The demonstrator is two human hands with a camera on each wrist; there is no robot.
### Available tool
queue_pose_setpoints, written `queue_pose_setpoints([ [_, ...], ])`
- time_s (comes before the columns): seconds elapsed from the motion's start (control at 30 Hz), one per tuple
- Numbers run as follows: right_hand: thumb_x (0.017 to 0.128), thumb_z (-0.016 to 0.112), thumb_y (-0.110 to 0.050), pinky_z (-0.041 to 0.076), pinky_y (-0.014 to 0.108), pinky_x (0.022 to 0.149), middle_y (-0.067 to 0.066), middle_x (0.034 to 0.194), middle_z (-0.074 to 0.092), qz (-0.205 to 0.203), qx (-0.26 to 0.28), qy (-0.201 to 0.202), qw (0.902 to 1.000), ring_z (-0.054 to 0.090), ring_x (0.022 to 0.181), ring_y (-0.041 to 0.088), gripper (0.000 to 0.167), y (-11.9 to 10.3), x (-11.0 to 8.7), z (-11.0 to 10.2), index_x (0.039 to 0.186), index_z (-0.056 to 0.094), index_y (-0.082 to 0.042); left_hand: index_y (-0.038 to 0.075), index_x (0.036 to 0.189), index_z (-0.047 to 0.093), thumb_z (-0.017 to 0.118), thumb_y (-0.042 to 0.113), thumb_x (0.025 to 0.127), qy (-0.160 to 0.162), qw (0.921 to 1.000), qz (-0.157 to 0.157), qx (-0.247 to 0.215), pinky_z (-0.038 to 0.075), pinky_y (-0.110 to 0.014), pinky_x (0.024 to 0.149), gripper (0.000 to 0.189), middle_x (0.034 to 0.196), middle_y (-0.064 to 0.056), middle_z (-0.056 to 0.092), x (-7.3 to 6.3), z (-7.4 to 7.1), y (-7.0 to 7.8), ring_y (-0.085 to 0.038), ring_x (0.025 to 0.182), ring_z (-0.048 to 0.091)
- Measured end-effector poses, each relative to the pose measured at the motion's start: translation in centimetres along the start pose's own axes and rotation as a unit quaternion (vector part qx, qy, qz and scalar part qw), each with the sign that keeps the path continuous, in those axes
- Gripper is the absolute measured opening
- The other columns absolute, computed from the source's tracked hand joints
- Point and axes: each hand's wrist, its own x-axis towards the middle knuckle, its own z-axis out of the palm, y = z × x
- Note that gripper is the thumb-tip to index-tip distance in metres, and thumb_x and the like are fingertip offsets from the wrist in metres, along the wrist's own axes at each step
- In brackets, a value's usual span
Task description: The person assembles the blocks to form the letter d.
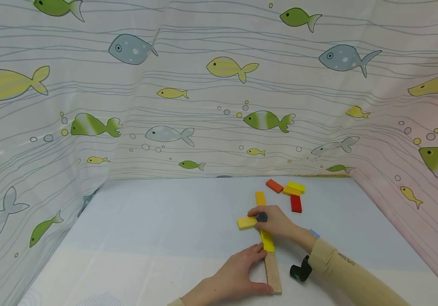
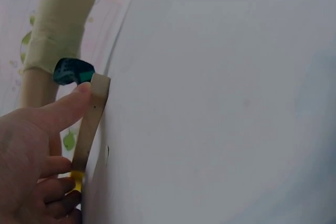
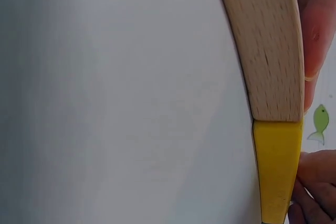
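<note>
A narrow row of blocks runs away from me, with a plain wooden block (image 1: 272,274) at its near end and yellow blocks (image 1: 266,241) beyond. My left hand (image 1: 238,272) lies along the wooden block's left side, thumb at the near end, fingertips by the yellow joint. The left wrist view shows its thumb (image 2: 71,106) against the wood. Farther along, my right hand (image 1: 274,219) reaches over the row and pinches the right end of a light yellow block (image 1: 246,222) lying crosswise. A small dark object (image 1: 261,217) shows between its thumb and finger; I cannot tell what it is.
Orange-red (image 1: 274,186), yellow (image 1: 297,187), orange (image 1: 291,191) and red (image 1: 296,203) blocks lie at the back right. A blue block (image 1: 314,233) peeks out by the right wrist. A black device (image 1: 301,270) sits under the right sleeve. A fish-print curtain surrounds the table.
</note>
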Motion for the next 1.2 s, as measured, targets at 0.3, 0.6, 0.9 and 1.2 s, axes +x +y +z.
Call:
queue_pose_setpoints([
  [0.3, 0.088, 0.071, 0.0, 0.045, 0.053, 0.108, -0.001, 0.119, 0.071, -0.003, -0.001, 0.0, 1.0, 0.061, 0.119, 0.027, 0.034, 0.12, -0.01, 0.13, 0.12, 0.071, -0.011, 0.022, 0.148, 0.05, 0.072, 0.062, 0.082, -0.004, 1.0, -0.003, 0.0, 0.04, -0.042, 0.115, 0.08, 0.159, 0.005, 0.038, 0.02, -0.08, 0.04, -0.014, 0.146, 0.037],
  [0.6, 0.086, 0.068, 0.003, 0.045, 0.053, 0.108, -0.001, 0.118, 0.071, 0.005, 0.006, 0.0, 1.0, 0.06, 0.119, 0.027, 0.036, -0.14, 0.1, 0.27, 0.119, 0.071, -0.011, 0.024, 0.147, 0.05, 0.072, 0.062, 0.082, -0.006, 0.9999, -0.008, -0.001, 0.04, -0.044, 0.114, 0.079, 0.159, 0.005, 0.038, 0.11, -0.02, 0.01, -0.015, 0.146, 0.037],
  [0.9, 0.085, 0.067, 0.005, 0.045, 0.053, 0.108, 0.0, 0.118, 0.071, -0.001, 0.002, 0.002, 1.0, 0.06, 0.119, 0.027, 0.036, -0.19, 0.1, 0.39, 0.118, 0.071, -0.01, 0.025, 0.148, 0.05, 0.071, 0.064, 0.082, -0.006, 0.9999, -0.007, 0.01, 0.041, -0.044, 0.113, 0.079, 0.159, 0.005, 0.038, 0.26, 0.17, -0.26, -0.016, 0.146, 0.038],
  [1.2, 0.086, 0.066, 0.004, 0.044, 0.054, 0.108, 0.0, 0.118, 0.071, 0.014, 0.006, 0.004, 0.9999, 0.059, 0.119, 0.027, 0.037, -0.31, 0.09, 0.45, 0.12, 0.07, -0.01, 0.025, 0.148, 0.05, 0.07, 0.064, 0.082, -0.01, 0.9999, -0.01, 0.006, 0.041, -0.044, 0.114, 0.079, 0.159, 0.006, 0.037, 0.3, 0.13, -0.32, -0.015, 0.146, 0.037],
])
